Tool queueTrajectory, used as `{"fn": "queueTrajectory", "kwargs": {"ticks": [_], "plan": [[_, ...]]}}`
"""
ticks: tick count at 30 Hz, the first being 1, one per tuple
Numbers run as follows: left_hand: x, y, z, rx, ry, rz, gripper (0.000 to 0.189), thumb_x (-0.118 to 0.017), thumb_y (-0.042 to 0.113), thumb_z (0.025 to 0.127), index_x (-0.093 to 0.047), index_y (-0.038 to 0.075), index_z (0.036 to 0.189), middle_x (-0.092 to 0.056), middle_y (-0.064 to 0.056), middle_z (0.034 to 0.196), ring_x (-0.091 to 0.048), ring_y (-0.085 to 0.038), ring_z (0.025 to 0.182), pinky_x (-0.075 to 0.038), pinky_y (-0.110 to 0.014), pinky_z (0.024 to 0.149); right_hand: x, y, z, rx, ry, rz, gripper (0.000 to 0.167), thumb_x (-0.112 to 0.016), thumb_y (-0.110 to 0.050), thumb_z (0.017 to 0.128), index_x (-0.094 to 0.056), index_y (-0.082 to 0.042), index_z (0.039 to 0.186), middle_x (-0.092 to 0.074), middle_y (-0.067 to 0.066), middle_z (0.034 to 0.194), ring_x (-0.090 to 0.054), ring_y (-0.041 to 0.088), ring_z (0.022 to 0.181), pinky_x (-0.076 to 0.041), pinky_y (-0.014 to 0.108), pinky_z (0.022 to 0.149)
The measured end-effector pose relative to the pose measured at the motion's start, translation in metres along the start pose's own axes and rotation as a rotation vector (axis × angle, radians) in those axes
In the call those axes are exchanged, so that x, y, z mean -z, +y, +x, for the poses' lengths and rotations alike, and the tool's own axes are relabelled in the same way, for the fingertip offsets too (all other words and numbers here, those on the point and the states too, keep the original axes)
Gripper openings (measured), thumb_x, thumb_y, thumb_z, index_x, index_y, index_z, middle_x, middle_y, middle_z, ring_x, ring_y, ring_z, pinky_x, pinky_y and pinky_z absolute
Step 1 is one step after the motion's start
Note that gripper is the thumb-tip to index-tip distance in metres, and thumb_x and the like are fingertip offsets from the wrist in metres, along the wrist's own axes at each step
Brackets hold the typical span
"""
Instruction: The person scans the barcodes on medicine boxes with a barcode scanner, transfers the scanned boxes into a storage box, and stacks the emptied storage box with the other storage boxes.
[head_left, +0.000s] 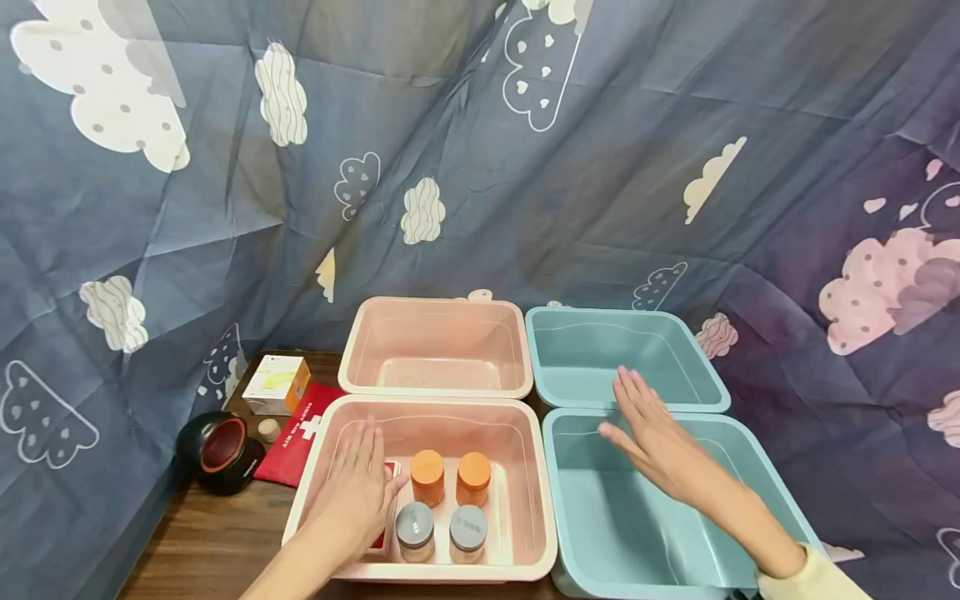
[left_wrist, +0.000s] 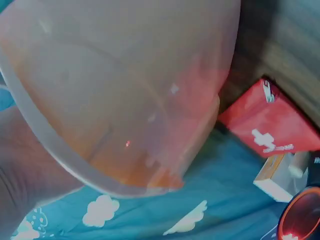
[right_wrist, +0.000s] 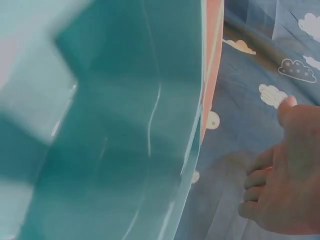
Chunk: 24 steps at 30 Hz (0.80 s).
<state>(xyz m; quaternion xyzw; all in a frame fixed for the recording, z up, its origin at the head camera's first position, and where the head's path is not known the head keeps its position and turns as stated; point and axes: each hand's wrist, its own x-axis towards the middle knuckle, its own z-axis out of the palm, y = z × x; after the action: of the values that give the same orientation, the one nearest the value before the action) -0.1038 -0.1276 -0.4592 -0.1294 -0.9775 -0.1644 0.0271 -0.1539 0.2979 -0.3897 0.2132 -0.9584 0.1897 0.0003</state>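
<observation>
My left hand [head_left: 348, 492] reaches into the near pink bin [head_left: 550, 533], its fingers straight and pointing away from me. Beneath its thumb side lies a box with red and white faces [head_left: 380, 542], partly hidden by the hand; I cannot tell whether they touch. To the right stand two orange-capped jars [head_left: 428, 477] and two grey-lidded jars [head_left: 415, 527]. My right hand [head_left: 660, 446] is held above the near blue bin [head_left: 600, 533] with fingers extended, holding nothing. The right wrist view also shows that right hand [right_wrist: 287, 175] with straight fingers beside a blue bin wall.
Behind are a second pink bin [head_left: 435, 312] and a second blue bin [head_left: 615, 319]. Left of the pink bins lie a red first aid pouch [head_left: 300, 437], a white and orange box [head_left: 273, 383], a small pale cap [head_left: 268, 430] and a black rounded object [head_left: 217, 454]. A patterned curtain [head_left: 525, 225] hangs behind.
</observation>
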Motion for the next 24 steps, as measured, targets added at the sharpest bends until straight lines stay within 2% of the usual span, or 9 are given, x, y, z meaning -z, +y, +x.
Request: {"fn": "queueTrajectory", "kwargs": {"ticks": [4,7,11,12,14,17,20,22,24], "plan": [[-0.007,0.003,-0.002,0.030,-0.053,-0.058,0.058,-0.060,0.017,0.111,-0.047,-0.024,0.149,-0.042,-0.044,0.162,-0.038,-0.057,0.156,-0.035,-0.066,0.127,0.004,-0.005,0.029,0.025,0.015,0.045,0.076,-0.053,-0.033,0.117,-0.022,0.015,0.167,-0.012,0.034,0.179,-0.009,0.053,0.167,-0.009,0.063,0.136],[-0.016,-0.004,0.001,0.027,-0.063,-0.027,0.052,-0.064,0.002,0.102,-0.050,-0.026,0.144,-0.048,-0.046,0.155,-0.044,-0.059,0.152,-0.038,-0.066,0.125,-0.002,-0.005,0.052,0.055,0.005,0.031,0.071,-0.048,-0.032,0.119,-0.026,0.016,0.165,-0.015,0.035,0.177,-0.012,0.054,0.166,-0.015,0.069,0.132],[-0.029,-0.009,0.007,0.054,-0.117,0.017,0.058,-0.072,-0.001,0.092,-0.052,-0.028,0.139,-0.051,-0.048,0.149,-0.049,-0.061,0.146,-0.040,-0.066,0.124,-0.020,-0.001,0.075,0.068,-0.046,0.025,0.068,-0.045,-0.031,0.120,-0.028,0.018,0.164,-0.016,0.037,0.176,-0.012,0.055,0.165,-0.017,0.071,0.131],[-0.032,-0.009,0.009,0.070,-0.141,0.029,0.059,-0.073,0.002,0.093,-0.052,-0.028,0.138,-0.051,-0.048,0.148,-0.050,-0.062,0.145,-0.041,-0.065,0.123,-0.026,0.001,0.078,0.067,-0.055,0.022,0.068,-0.045,-0.031,0.120,-0.028,0.019,0.163,-0.017,0.038,0.175,-0.012,0.055,0.165,-0.017,0.071,0.131],[-0.039,-0.007,0.012,0.103,-0.196,0.066,0.063,-0.076,0.011,0.095,-0.051,-0.027,0.139,-0.050,-0.048,0.149,-0.050,-0.062,0.144,-0.042,-0.065,0.123,-0.037,0.005,0.081,0.065,-0.067,0.022,0.067,-0.046,-0.029,0.119,-0.029,0.020,0.162,-0.018,0.039,0.174,-0.014,0.057,0.164,-0.017,0.072,0.131],[-0.050,-0.006,0.015,0.134,-0.293,0.149,0.066,-0.077,0.015,0.093,-0.053,-0.022,0.142,-0.050,-0.045,0.152,-0.051,-0.060,0.144,-0.045,-0.062,0.121,-0.053,0.011,0.079,0.074,-0.066,0.010,0.068,-0.048,-0.029,0.118,-0.031,0.022,0.160,-0.021,0.041,0.172,-0.017,0.059,0.163,-0.018,0.074,0.130],[-0.060,-0.009,0.017,0.150,-0.387,0.191,0.079,-0.084,0.016,0.083,-0.052,-0.016,0.148,-0.046,-0.042,0.159,-0.046,-0.058,0.150,-0.044,-0.061,0.123,-0.067,0.020,0.074,0.098,-0.065,-0.001,0.074,-0.049,-0.037,0.118,-0.033,0.021,0.161,-0.023,0.043,0.172,-0.020,0.061,0.161,-0.019,0.076,0.128],[-0.063,-0.011,0.018,0.156,-0.422,0.180,0.088,-0.086,0.016,0.077,-0.050,-0.014,0.152,-0.042,-0.040,0.162,-0.041,-0.058,0.153,-0.040,-0.062,0.125,-0.073,0.025,0.072,0.115,-0.063,-0.014,0.078,-0.048,-0.043,0.117,-0.032,0.019,0.162,-0.023,0.042,0.172,-0.019,0.060,0.161,-0.018,0.076,0.127],[-0.064,-0.012,0.019,0.146,-0.416,0.179,0.097,-0.090,0.018,0.072,-0.047,-0.013,0.153,-0.041,-0.040,0.163,-0.039,-0.058,0.154,-0.040,-0.063,0.125,-0.077,0.029,0.071,0.130,-0.057,-0.014,0.081,-0.047,-0.047,0.117,-0.031,0.016,0.164,-0.022,0.041,0.173,-0.017,0.059,0.163,-0.014,0.076,0.128]]}}
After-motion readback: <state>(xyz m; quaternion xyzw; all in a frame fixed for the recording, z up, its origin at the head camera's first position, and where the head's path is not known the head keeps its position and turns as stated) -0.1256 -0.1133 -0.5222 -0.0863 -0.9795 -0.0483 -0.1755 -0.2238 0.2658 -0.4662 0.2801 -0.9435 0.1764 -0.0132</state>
